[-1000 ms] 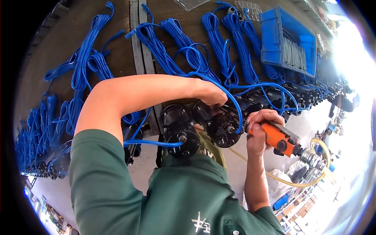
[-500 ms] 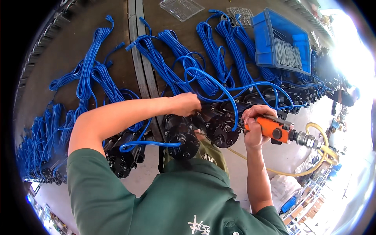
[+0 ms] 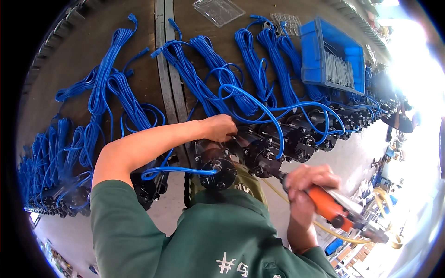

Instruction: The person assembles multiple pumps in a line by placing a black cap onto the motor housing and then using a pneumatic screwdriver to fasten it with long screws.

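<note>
My right hand is wrapped round an orange air tool, blurred by motion. Its dark nose points at the round end plate of a black cylindrical unit; whether they touch I cannot tell. My left hand is closed, fingers down, at the gap between that unit and the black cylinder to its left. What its fingers hold, if anything, is hidden. A blue cable enters the left cylinder's end plate, and another blue cable runs to the unit near the tool.
Coiled blue cables lie across the brown table. A blue bin of thin pale rods stands at the back right. More black cylinders line the near edge. A yellow hose trails at the lower right.
My right hand has moved down, and the air tool has swung, its nose now by the unit's end plate and its rear lower right. My left hand has barely shifted.
</note>
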{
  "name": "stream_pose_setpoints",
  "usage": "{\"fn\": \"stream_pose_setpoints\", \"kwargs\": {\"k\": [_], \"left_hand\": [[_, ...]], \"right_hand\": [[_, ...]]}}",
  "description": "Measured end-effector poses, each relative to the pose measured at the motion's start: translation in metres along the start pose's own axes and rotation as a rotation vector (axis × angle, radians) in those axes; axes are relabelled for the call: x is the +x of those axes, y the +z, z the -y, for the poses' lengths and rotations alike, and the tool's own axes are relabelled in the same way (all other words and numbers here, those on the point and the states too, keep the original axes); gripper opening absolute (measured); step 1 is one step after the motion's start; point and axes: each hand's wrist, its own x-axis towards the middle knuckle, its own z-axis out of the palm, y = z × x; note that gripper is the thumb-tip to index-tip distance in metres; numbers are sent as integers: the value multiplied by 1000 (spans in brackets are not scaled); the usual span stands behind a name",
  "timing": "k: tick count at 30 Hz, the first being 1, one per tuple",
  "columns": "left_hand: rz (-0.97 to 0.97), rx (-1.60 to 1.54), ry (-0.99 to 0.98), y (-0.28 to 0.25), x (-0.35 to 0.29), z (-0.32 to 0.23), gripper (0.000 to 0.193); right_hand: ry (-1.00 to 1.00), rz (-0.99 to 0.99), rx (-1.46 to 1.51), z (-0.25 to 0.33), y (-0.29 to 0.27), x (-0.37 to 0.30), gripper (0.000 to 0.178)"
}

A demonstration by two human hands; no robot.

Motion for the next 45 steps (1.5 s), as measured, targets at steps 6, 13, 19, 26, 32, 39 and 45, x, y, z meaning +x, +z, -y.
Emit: {"fn": "stream_pose_setpoints", "kwargs": {"k": [6, 13, 19, 26, 32, 39, 45], "left_hand": [[59, -14, 19, -5, 1, 3, 14], [73, -24, 25, -6, 2, 1, 14], [98, 12, -23, -13, 4, -7, 12], [270, -40, -623, -128, 9, -60, 18], [-787, -157, -759, -163, -75, -232, 28], [-2164, 247, -592, 114, -10, -319, 17], [-1524, 447, -821, 218, 96, -229, 31]], "right_hand": [[38, 212, -152, -47, 6, 2, 29], [-16, 315, -166, -63, 9, 8, 23], [-59, 357, -140, -69, 8, 12, 20], [-30, 420, -156, -65, 2, 16, 16], [165, 487, 148, -45, -11, 9, 24], [87, 838, 386, -24, -46, -8, 21], [146, 916, 424, -48, -28, -19, 34]]}}
